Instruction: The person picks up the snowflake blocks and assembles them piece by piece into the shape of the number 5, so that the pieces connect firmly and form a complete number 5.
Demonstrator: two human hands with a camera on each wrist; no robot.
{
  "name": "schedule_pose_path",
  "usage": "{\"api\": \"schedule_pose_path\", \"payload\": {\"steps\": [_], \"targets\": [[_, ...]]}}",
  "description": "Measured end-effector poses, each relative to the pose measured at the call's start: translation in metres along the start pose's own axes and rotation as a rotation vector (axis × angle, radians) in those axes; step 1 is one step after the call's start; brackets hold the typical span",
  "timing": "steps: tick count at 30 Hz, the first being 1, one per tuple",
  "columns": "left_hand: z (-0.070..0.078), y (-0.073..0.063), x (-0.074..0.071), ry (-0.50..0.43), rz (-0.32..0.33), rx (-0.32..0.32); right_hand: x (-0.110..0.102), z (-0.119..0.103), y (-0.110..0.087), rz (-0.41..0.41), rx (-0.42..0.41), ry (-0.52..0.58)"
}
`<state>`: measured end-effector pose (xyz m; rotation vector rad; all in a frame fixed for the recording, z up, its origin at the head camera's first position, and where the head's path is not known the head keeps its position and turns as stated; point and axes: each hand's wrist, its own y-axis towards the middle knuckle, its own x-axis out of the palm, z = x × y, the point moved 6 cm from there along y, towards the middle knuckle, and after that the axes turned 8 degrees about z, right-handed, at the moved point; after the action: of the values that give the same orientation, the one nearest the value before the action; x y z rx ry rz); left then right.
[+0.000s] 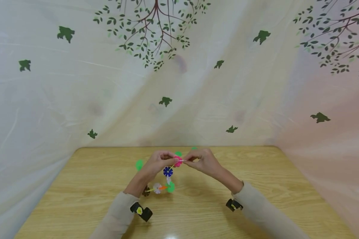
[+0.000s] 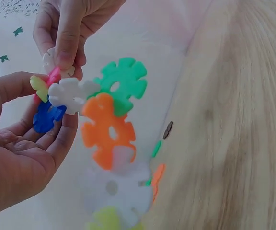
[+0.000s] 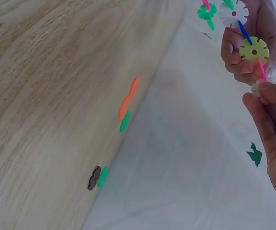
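A chain of flower-shaped notched plastic discs hangs from my left hand [image 1: 155,164], whose thumb and fingers pinch it near a pink disc [image 1: 178,161]. Between thumb and fingers my right hand [image 1: 204,162] pinches a white disc [image 3: 257,90], which meets the pink disc edge-on. A yellow disc [image 3: 254,50] lies against the left fingers in the right wrist view. Further along the chain come a blue disc [image 1: 168,171], a white disc [image 2: 67,95], a green disc [image 1: 170,187] and an orange disc [image 2: 110,132]. The left forearm partly hides the chain's far end.
Loose discs lie near the wooden table's far edge: an orange disc [image 3: 128,98], a green disc [image 3: 124,121], a brown disc [image 3: 94,178] and another green disc [image 3: 103,177]. Behind the table hangs a pale curtain [image 1: 191,116] with printed leaves and birds.
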<state>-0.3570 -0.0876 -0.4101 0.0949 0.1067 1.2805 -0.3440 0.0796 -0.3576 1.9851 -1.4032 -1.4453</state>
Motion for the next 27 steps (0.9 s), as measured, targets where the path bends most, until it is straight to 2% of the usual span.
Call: {"api": "schedule_pose_path", "payload": {"steps": [6,11,15,23,27], "targets": [[-0.006,0.002,-0.003,0.04,0.018,-0.032,0.006,0.016,-0.001,-0.038,0.098,0.003],[-0.017,0.005,-0.003,0.056,0.032,-0.057,0.01,0.029,-0.003,-0.113,0.193,0.01],[-0.023,0.005,-0.006,0.068,0.069,-0.083,0.008,0.041,-0.002,-0.166,0.257,0.002],[-0.026,0.005,-0.01,0.068,0.112,-0.118,-0.01,0.068,0.002,-0.15,0.334,-0.083],[-0.028,0.006,-0.011,0.058,0.129,-0.147,-0.017,0.088,0.001,-0.154,0.39,-0.087]]}}
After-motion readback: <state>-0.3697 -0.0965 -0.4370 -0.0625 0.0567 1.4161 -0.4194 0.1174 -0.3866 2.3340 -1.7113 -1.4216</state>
